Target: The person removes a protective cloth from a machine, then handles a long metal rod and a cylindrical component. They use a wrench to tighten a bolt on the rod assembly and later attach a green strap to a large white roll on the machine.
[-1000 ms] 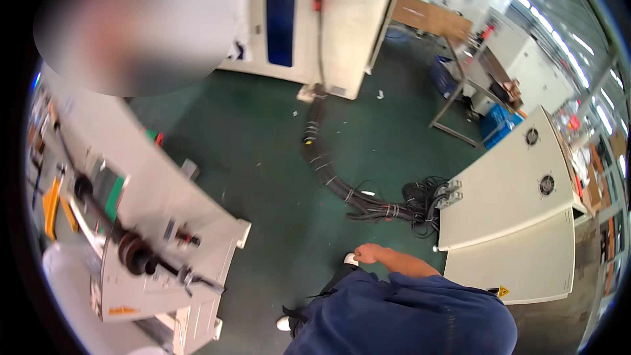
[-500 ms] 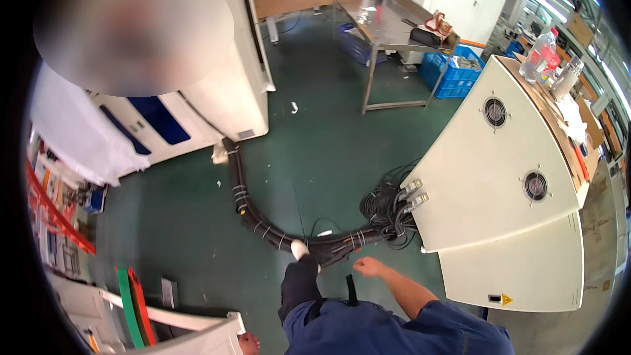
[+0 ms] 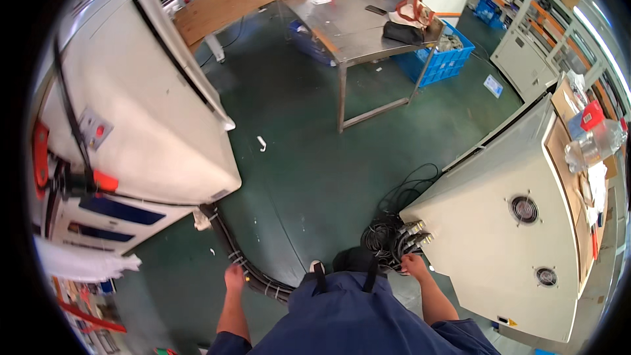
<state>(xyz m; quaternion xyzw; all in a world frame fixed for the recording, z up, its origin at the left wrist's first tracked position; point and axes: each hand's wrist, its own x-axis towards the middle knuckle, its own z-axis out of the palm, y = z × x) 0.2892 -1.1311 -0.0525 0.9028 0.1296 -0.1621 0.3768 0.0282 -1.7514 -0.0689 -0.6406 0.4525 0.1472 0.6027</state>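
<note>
My left hand (image 3: 234,277) hangs with fingers curled above a thick black cable bundle (image 3: 257,281), with nothing visible in it. The bundle is tied with light bands and curves over the floor from the white machine at left. My right hand (image 3: 413,265) is also loosely curled, in front of the cream cabinet (image 3: 480,236) at right. Close to it are grey cable connectors (image 3: 414,233) at the cabinet's side and a coil of thin black cables (image 3: 380,238). Neither hand clearly touches anything. My body hides part of the bundle.
The white machine (image 3: 138,112) stands at left. Ahead is a metal table (image 3: 328,13) carrying a bag (image 3: 413,16), with a blue crate (image 3: 444,62) by its legs. A plastic bottle (image 3: 591,148) lies on the cabinet top. Small scraps (image 3: 262,142) dot the floor.
My view has moved forward and turned; table and cabinet appear nearer. My left hand has left the white frame at lower left and is over the bundle. My right hand is closer to the connectors.
</note>
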